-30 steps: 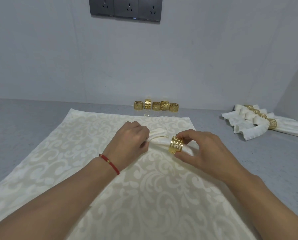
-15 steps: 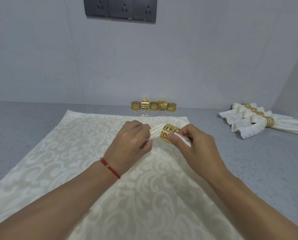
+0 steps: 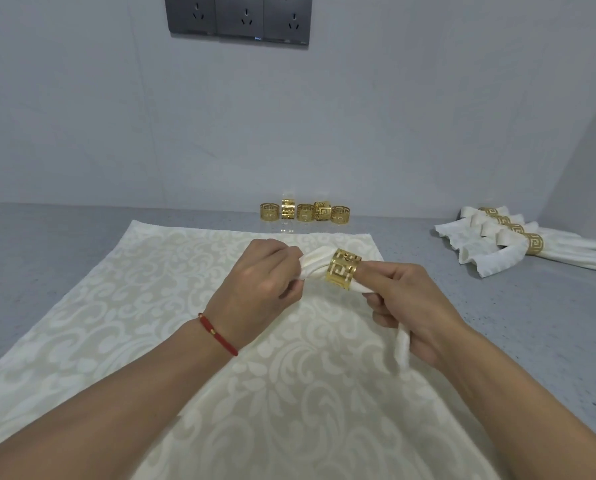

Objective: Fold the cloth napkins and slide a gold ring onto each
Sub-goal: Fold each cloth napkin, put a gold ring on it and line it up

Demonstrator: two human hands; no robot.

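A rolled white napkin [image 3: 315,263] is lifted above the patterned cream cloth [image 3: 171,306]. A gold ring [image 3: 342,269] sits around the napkin's middle. My left hand [image 3: 263,285] grips the napkin's left end, just left of the ring. My right hand [image 3: 410,306] holds the napkin right of the ring, with a fingertip against the ring's edge. The napkin's other end hangs down out of my right palm [image 3: 402,348].
Several loose gold rings [image 3: 305,212] stand in a row by the back wall. A pile of ringed napkins [image 3: 511,244] lies at the right on the grey counter [image 3: 47,244]. Wall sockets [image 3: 237,15] are above.
The ring has slid leftward along the napkin to near my left hand. Both hands have lifted the napkin off the cloth, and its right end now dangles from my right hand.
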